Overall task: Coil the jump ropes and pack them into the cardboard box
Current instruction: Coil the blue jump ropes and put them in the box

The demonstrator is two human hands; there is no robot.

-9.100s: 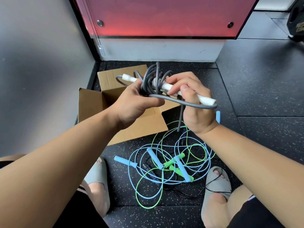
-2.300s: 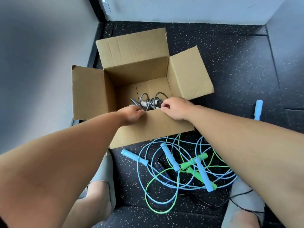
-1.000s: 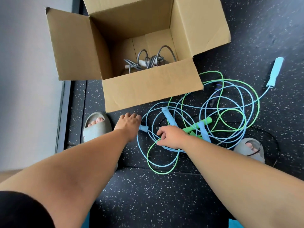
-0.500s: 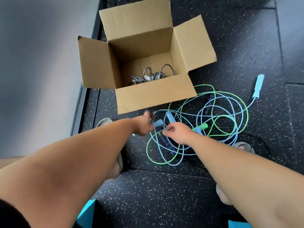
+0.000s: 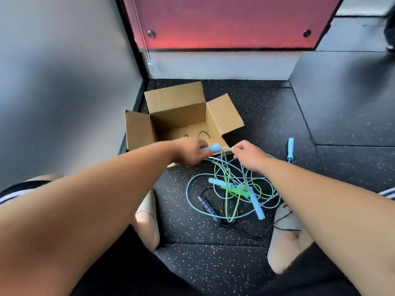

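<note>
gripping a light blue handle (image 5: 210, 148), the left hand (image 5: 189, 153) curls its fingers round it just before the open cardboard box (image 5: 175, 116). at its three o'clock the right hand (image 5: 249, 158) pinches raised cords (image 5: 223, 152). the jump rope tangle (image 5: 235, 189) lies on the floor at six o'clock; a grey rope (image 5: 204, 134) sits inside the box.
</note>
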